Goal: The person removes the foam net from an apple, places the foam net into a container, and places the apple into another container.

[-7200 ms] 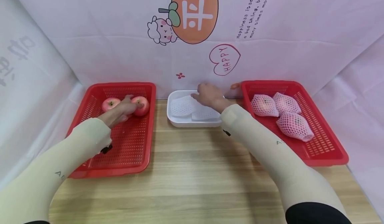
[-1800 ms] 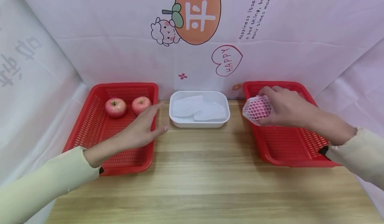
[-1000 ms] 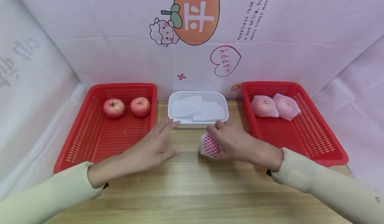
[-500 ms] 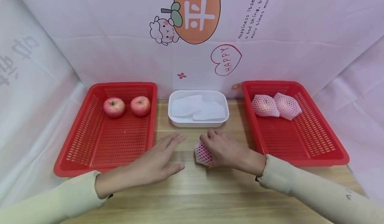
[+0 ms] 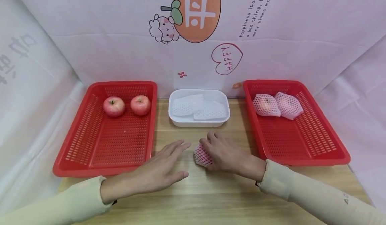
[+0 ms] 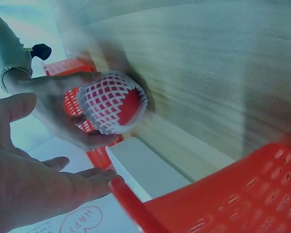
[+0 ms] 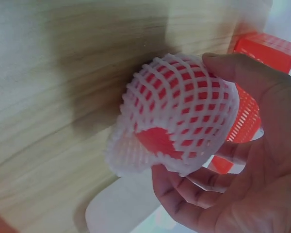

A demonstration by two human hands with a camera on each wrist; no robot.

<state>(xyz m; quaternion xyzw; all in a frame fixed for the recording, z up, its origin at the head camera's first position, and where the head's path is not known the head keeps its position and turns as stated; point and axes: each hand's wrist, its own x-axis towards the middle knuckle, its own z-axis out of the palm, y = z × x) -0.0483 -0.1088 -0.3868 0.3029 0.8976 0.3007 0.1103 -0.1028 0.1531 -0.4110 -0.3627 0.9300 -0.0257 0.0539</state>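
My right hand (image 5: pixel 224 154) grips an apple in a white foam net (image 5: pixel 203 156) over the middle of the table. In the right wrist view the thumb and fingers curl round the netted apple (image 7: pixel 184 107), and red skin shows through a gap in the net. My left hand (image 5: pixel 158 171) is just left of it, fingers straight and thumb spread, holding nothing. In the left wrist view the left hand (image 6: pixel 43 184) is apart from the netted apple (image 6: pixel 111 103), whose open net end bares some red skin.
A red basket (image 5: pixel 120 171) at left holds two bare apples (image 5: pixel 114 106). At right, another red basket (image 5: pixel 301 161) holds two netted apples (image 5: pixel 266 105). Between them at the back, a white tray (image 5: pixel 199 123) holds white foam nets (image 5: pixel 187 105). A printed cloth (image 5: pixel 120 51) hangs behind.
My right hand lifted a netted apple out of the right basket and brought it left to the table's middle. My left hand left the left basket and came in beside it.
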